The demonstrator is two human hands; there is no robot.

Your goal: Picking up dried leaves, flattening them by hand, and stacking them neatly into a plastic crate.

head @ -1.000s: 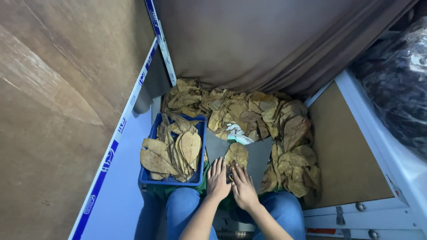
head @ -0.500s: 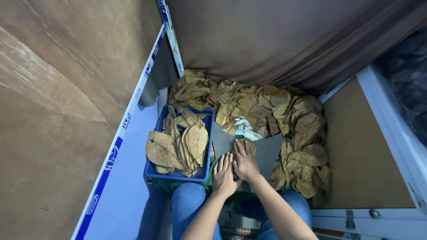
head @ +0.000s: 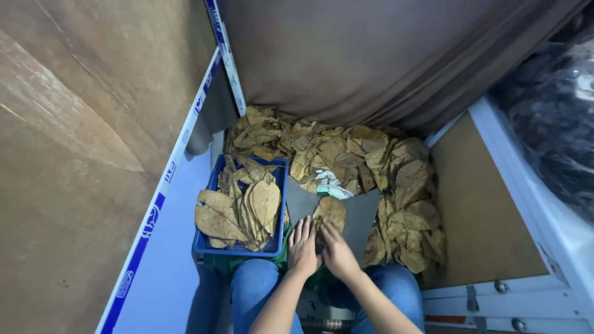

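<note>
**Hands flat on a dry leaf, crate of leaves at my left**

My left hand [head: 303,247] and right hand [head: 337,250] lie side by side, fingers stretched forward and spread flat, not curled around anything. Both press down on one brown leaf [head: 330,212] that lies on the grey board [head: 362,219] just ahead of my fingertips; I grip nothing, the leaf is only pinned under my fingers.

Just to the left of my left hand sits a blue crate [head: 238,249], its near rim level with my knuckles. It is filled with large dry leaves [head: 247,201] laid roughly flat, stems and tips pointing different ways, some overhanging the far rim.

Beyond my fingertips and curving round to the right of my right hand runs a loose heap [head: 346,154] of the same brown leaves, banked against a brown curtain [head: 371,62]. A small pale green and white scrap [head: 327,182] lies in the heap, just past the leaf I press. The heap's right arm comes down close beside my right hand, hemming in the board.

Below my wrists are my knees in blue jeans [head: 253,287]. Further right lies a brown panel [head: 479,216] with a white frame; far left rises a wooden wall [head: 74,124] edged by a white and blue strip [head: 154,210].
</note>
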